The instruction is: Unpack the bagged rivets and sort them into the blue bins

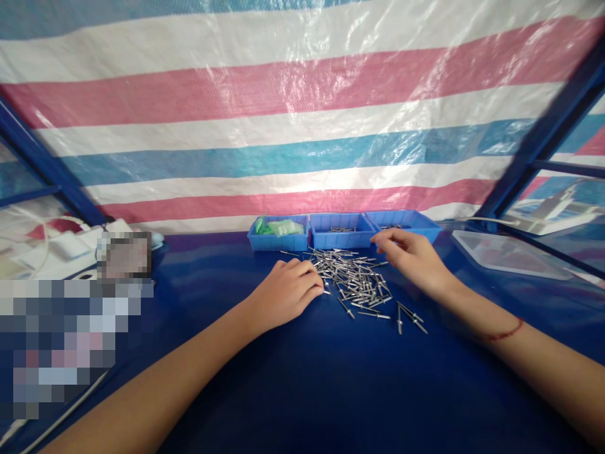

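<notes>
A loose pile of silver blind rivets lies on the dark blue tabletop, with several strays at its near right side. My left hand rests at the pile's left edge, fingers curled together, and a rivet shows at the fingertips. Over the pile's right side hovers my right hand, thumb and fingers pinched near the front of the blue bins; what they hold, if anything, is too small to make out. The middle blue bin and the right blue bin each contain some rivets.
Green plastic packets fill the left blue bin. A clear plastic lid lies at the right. White cables and a power strip are at the left, beside a blurred-out area. Blue frame posts and a striped tarp stand behind.
</notes>
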`<state>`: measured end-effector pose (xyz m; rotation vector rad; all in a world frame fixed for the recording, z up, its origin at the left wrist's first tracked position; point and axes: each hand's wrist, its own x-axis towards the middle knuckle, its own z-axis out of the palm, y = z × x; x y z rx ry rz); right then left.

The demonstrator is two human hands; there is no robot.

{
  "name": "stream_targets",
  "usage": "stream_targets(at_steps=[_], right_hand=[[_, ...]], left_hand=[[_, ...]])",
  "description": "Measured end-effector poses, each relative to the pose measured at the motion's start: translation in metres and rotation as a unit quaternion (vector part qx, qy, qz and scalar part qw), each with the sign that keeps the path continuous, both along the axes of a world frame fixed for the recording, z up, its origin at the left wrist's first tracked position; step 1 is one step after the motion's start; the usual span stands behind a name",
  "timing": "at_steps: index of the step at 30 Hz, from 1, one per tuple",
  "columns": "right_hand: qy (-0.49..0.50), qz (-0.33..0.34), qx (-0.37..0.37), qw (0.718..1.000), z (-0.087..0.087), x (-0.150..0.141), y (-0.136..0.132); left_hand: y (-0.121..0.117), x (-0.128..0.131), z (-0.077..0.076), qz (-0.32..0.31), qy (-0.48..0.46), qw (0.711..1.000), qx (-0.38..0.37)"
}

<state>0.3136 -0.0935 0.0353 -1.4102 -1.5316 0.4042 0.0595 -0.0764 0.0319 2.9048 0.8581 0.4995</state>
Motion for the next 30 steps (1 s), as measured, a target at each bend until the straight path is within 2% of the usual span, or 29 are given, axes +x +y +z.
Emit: stream_targets(at_steps=[4,7,12,16,25,30], right_hand=[[-0.108,0.161,-0.013,0.981,0.002,-0.031,-0.025],[-0.132,0.208,-0.015,0.969,0.001,-0.045,-0.036],[-0.103,0.198,-0.015,0.975,-0.002,-0.048,-0.038],[-0.086,0.218,-0.031,0.972,-0.003,-0.047,-0.037],[-0.089,0.237,-0.031,0.967,0.000,-0.053,-0.042],[-0.072,0.213,-0.029,0.974,-0.003,-0.053,-0.040]], left_hand=[[-0.005,0.007,-0.001,0.015,-0.101,0.992,-0.072],[-0.012,0.013,-0.001,0.021,-0.185,0.976,-0.113],[-0.021,0.020,-0.003,0.051,-0.294,0.940,-0.164],[-0.024,0.022,-0.004,0.062,-0.329,0.919,-0.207],[-0.024,0.020,-0.001,0.064,-0.331,0.920,-0.200],[-0.024,0.020,-0.001,0.053,-0.338,0.921,-0.187]])
